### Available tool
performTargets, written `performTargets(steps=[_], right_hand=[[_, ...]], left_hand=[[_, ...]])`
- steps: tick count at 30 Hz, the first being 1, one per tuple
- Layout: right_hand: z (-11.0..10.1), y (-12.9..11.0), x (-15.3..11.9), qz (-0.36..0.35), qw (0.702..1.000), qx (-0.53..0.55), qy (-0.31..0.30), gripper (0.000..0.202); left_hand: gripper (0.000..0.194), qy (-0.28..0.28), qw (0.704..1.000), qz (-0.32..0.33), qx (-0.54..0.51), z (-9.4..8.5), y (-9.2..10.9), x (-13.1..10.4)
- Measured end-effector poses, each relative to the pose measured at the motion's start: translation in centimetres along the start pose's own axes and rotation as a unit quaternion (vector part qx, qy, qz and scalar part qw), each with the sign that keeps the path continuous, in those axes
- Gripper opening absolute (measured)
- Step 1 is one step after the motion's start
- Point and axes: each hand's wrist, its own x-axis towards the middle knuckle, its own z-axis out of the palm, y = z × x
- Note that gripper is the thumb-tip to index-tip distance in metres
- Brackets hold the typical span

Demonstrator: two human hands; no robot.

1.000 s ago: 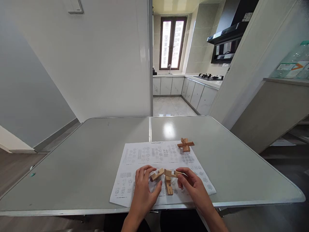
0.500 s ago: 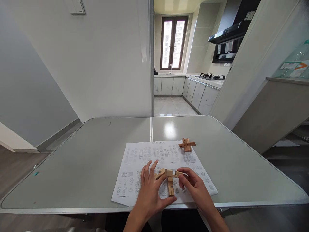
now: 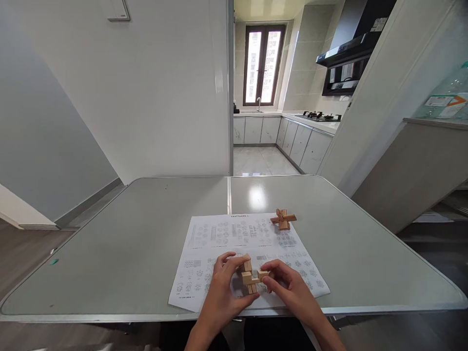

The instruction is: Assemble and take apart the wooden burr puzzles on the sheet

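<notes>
Light wooden burr puzzle pieces lie between my two hands above a printed sheet (image 3: 201,234). My left hand (image 3: 224,295) is closed around a wooden puzzle piece (image 3: 247,263) that runs away from me, thumb at its near end and fingertips at its far end. Across it lies a notched wooden piece (image 3: 252,279), its right end pinched between thumb and fingers of my right hand (image 3: 292,288). Where the two pieces meet, I cannot tell how they interlock. A darker assembled wooden puzzle (image 3: 283,221) sits at the sheet's far right corner.
The sheet rests near the front edge of a grey table (image 3: 109,248) with a metal rim. A small green bit (image 3: 54,262) lies at the table's left edge. Past the table, a doorway opens onto a kitchen; a large plastic bottle (image 3: 448,97) stands on a ledge at right.
My left fingers, raised and spread before, have curled in around the wooden piece. The pieces have been turned, and the notched piece has shifted slightly toward me and to the left.
</notes>
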Motion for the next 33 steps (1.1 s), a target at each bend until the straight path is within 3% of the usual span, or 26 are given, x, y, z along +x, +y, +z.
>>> performTargets(steps=[21, 28, 33], right_hand=[[0.2, 0.0, 0.1, -0.006, 0.999, -0.042, 0.013, 0.035], [0.4, 0.0, 0.3, -0.019, 0.999, -0.014, 0.029, 0.038], [0.5, 0.1, 0.3, -0.016, 0.999, -0.027, 0.030, 0.038]], left_hand=[[0.074, -0.037, 0.998, -0.019, -0.049, -0.4, 0.9, -0.4], [0.067, 0.016, 0.998, -0.022, -0.048, -0.2, 0.2, -0.1], [0.059, 0.057, 0.995, -0.072, -0.048, -0.3, -0.2, 0.2]])
